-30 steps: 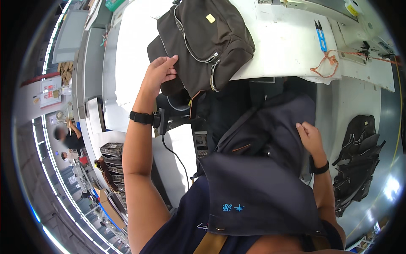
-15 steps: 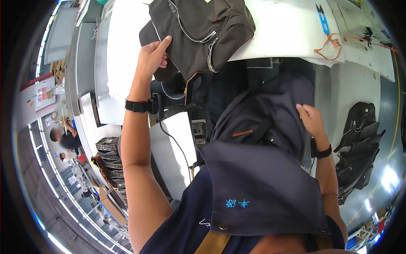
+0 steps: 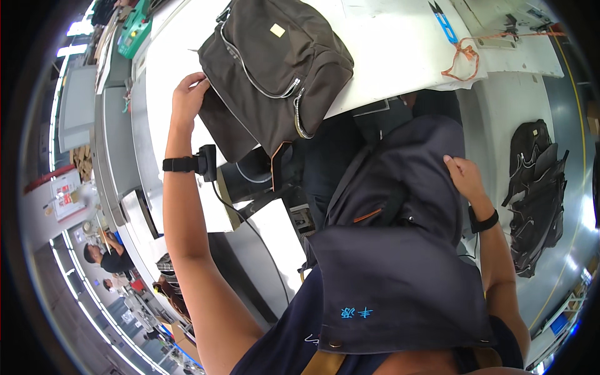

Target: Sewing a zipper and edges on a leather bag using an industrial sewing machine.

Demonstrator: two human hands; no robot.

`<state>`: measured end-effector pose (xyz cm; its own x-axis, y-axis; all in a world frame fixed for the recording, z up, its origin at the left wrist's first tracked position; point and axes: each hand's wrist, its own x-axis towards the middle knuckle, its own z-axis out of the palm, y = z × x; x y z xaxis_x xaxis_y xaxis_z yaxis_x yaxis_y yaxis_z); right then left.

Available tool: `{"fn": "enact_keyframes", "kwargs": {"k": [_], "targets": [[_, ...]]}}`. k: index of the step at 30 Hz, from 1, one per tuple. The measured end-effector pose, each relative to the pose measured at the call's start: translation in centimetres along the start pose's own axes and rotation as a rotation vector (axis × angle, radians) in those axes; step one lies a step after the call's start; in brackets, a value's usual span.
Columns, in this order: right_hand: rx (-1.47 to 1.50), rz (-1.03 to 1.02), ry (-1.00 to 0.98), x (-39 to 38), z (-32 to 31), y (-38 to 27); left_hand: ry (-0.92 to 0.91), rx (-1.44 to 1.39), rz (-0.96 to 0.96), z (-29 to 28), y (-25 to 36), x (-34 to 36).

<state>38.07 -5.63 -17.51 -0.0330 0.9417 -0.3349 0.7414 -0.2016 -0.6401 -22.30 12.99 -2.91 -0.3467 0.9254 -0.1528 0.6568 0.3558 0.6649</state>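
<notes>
A dark brown backpack (image 3: 269, 62) with silver-toothed zips lies on the white worktable. At its left side my left hand (image 3: 187, 100) pinches the edge of a flat fabric panel between thumb and fingers. That panel is spread to the left of the bag's body, and a narrow strap with an orange-brown edge (image 3: 279, 164) hangs over the table's front edge. Dark grey cloth, seemingly an apron (image 3: 400, 269) with blue stitched marks, covers my front and lap. My right hand (image 3: 465, 178) has its fingers curled on the right edge of this cloth.
Blue thread snips (image 3: 444, 24) and a tangle of orange cord (image 3: 464, 62) lie at the table's right. More dark bags (image 3: 536, 194) are piled at the far right. A cable (image 3: 250, 225) runs from my left wrist band. Another person (image 3: 112, 253) sits far left.
My left hand has shifted left and drawn the panel out from the backpack's side, so more of it shows. My right hand stays on the dark cloth. The view has tilted slightly.
</notes>
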Motion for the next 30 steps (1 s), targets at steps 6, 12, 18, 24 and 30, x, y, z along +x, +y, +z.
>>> {"fn": "enact_keyframes", "kwargs": {"k": [6,12,18,24,30], "targets": [[-0.049,0.059,0.092,-0.8,0.2,0.0,0.089,0.193,0.261,-0.6,-4.6,6.8],[-0.085,-0.009,0.057,-1.2,0.2,-0.1,-0.168,-0.041,0.214,-1.0,-5.3,9.2],[-0.038,0.006,0.097,-1.9,0.3,-0.5,-0.323,-0.462,0.029,-1.6,-1.7,7.7],[-0.060,-0.180,0.138,-1.8,0.6,-2.7,-0.132,-0.219,0.258,-2.3,4.7,0.2],[0.232,-0.684,0.245,-0.6,0.0,-13.8,0.104,0.122,0.564,-6.1,13.4,-10.3]]}}
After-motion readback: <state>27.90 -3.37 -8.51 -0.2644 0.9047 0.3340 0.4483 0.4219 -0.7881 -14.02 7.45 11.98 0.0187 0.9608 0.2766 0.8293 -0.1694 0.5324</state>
